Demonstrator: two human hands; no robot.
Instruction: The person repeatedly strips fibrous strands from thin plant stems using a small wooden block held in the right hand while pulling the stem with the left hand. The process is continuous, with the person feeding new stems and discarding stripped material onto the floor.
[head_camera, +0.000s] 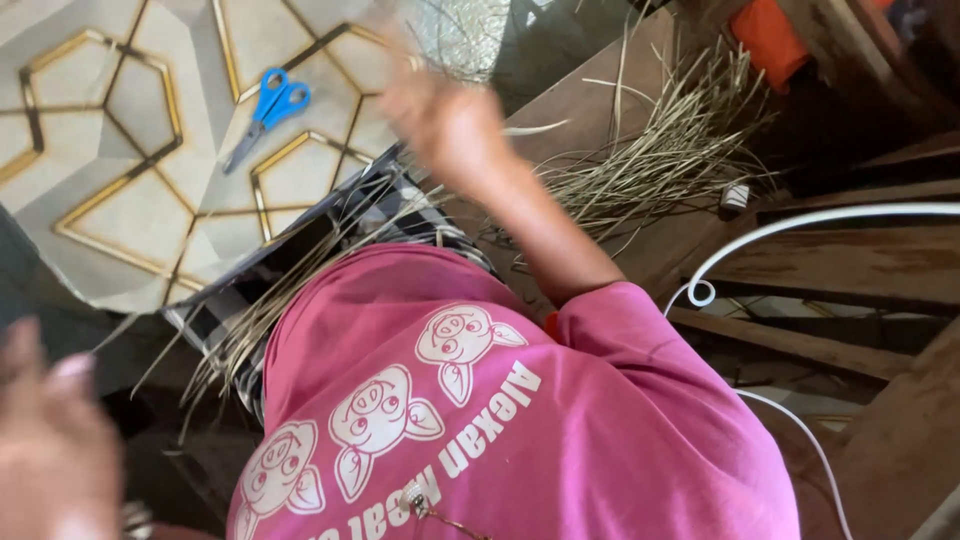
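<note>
The right hand (445, 120), blurred, finger state indeterminate, is hovering over dried grass strands (300, 275) running diagonally; blue scissors (268, 108) are lying beyond.

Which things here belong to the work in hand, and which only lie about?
In use: right hand, blurred, at the pale strands; dry strands across the lap.
Lying about: blue scissors; grass bundle; white cord.

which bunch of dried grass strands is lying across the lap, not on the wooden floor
The bunch lying over the checked cloth, just beside the pink shirt. The other pile sprawls on the brown boards beyond the raised hand.
</note>
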